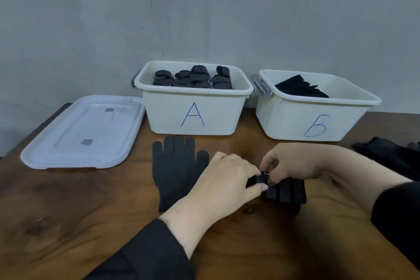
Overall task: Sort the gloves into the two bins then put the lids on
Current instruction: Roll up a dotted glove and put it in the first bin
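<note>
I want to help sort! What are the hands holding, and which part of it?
Both hands, left and right, pinch the dotted black glove at its folded left end, with the rest lying on the table.

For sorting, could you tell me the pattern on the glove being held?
Black with white dots, dotted glove, head view.

The left hand (227, 177) and right hand (293, 161) are bare. Both arms wear long black sleeves (145, 254) at the frame's bottom.
</note>
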{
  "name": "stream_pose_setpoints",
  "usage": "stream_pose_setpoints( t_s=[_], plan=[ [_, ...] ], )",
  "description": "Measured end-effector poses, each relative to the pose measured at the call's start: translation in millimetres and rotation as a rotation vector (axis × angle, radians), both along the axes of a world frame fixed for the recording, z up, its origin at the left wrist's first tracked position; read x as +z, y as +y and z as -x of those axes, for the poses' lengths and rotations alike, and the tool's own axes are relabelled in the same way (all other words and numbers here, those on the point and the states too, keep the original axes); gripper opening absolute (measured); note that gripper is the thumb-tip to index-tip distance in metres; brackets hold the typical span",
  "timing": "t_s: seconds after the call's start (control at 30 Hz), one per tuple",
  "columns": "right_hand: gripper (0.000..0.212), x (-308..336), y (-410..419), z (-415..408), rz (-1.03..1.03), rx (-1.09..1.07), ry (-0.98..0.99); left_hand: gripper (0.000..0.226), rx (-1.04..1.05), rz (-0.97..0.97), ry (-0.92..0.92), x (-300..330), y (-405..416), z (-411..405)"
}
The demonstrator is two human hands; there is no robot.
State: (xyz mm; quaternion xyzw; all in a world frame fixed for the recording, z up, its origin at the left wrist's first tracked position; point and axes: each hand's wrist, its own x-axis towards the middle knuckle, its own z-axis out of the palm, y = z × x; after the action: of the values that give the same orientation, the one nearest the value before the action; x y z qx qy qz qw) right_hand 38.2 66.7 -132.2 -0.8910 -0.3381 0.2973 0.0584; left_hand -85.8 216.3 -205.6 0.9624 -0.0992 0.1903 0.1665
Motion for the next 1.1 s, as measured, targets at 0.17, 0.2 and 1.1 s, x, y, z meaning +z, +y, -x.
stream_pose_setpoints(
  t_s=[0.17,0.2,1.1],
  plan=[
    [0.02,8.3,-13.7,-1.0,-0.255,-0.16,0.178,0.028,0.093,0.083,-0.422,17.4,39.0,7.3],
    [0.018,15.4,-13.4,0.1,-0.368,-0.224,0.285,0.026,0.134,0.097,-0.526,18.3,54.0,8.1],
    [0.014,68.4,300.6,-61.0,-0.574,-0.26,-0.205,0.045,0.505,0.144,-0.565,17.3,187.1,5.0]
  ],
)
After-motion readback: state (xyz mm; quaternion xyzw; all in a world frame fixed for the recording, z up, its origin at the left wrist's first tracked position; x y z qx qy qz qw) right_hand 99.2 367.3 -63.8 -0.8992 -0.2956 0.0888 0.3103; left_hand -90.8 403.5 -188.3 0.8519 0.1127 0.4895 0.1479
